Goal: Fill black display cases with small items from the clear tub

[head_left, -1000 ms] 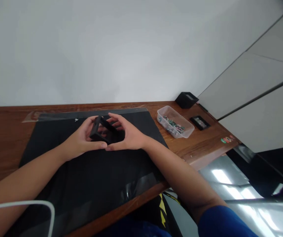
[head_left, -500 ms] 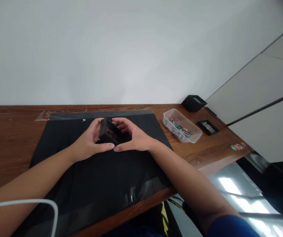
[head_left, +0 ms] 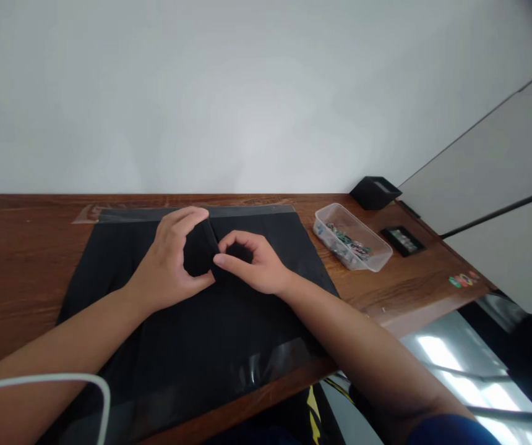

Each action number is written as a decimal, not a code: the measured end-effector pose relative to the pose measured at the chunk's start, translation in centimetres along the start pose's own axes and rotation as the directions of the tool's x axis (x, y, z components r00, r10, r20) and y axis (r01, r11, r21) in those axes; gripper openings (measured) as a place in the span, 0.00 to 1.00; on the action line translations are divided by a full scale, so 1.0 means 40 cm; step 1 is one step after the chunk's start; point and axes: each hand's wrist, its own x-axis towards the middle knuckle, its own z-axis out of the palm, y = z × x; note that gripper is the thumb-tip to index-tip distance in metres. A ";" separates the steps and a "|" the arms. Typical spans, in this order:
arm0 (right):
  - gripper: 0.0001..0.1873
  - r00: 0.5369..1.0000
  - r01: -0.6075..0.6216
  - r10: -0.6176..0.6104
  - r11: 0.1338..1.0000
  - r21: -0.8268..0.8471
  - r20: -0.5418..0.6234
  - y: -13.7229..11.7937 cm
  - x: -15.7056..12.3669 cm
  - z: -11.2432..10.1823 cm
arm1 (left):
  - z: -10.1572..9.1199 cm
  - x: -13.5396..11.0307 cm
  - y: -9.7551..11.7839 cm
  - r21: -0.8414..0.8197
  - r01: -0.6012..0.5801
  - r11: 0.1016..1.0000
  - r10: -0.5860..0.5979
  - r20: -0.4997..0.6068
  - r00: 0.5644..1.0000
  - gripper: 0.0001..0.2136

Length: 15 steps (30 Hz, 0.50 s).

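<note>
Over the black mat [head_left: 229, 346], a black box-like object [head_left: 197, 250] is held between my hands; its dark surface blends with the mat, so its full outline is hard to make out. My left hand [head_left: 168, 259] curls around its left side, fingers at the top edge and thumb at the lower edge. Thumb and bent fingers of my right hand [head_left: 254, 262] pinch the object's right edge, near its lower corner. What lies inside the object cannot be seen from here.
To the right, a clear plastic tub [head_left: 354, 238] holds small coloured pieces. Behind it stands a black open box [head_left: 375, 193], with a small black tray [head_left: 403, 240] nearby. Coloured rings [head_left: 463, 280] lie near the table's right edge. A white cable [head_left: 62, 377] crosses the lower left.
The black object has been turned, so its open side no longer faces me. My left hand has risen and spread around it, while my right fingers have shifted to its right edge.
</note>
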 end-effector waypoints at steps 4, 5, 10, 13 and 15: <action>0.18 1.000 0.010 -0.010 1.000 -0.019 -0.020 0.000 -0.001 0.016 | 0.008 -0.011 -0.010 -0.171 0.153 0.973 -0.133 0.126 0.983 0.52; 0.17 0.999 0.035 -0.035 0.999 -0.024 -0.017 0.000 0.000 0.014 | 0.012 -0.016 -0.016 -0.269 0.223 0.937 -0.179 0.178 0.968 0.55; 0.16 0.996 0.085 -0.081 0.993 -0.079 0.042 0.002 0.000 -0.006 | 0.026 -0.024 -0.046 -0.613 0.518 0.596 -0.347 0.385 0.855 0.42; 0.14 0.989 0.136 -0.125 0.979 -0.150 0.078 0.002 -0.004 -0.009 | 0.028 -0.018 -0.043 -0.613 0.527 0.588 -0.394 0.353 0.849 0.41; 0.12 0.976 0.212 -0.193 0.948 -0.238 0.100 0.002 -0.007 -0.006 | 0.026 -0.014 -0.034 -0.592 0.502 0.631 -0.384 0.325 0.864 0.41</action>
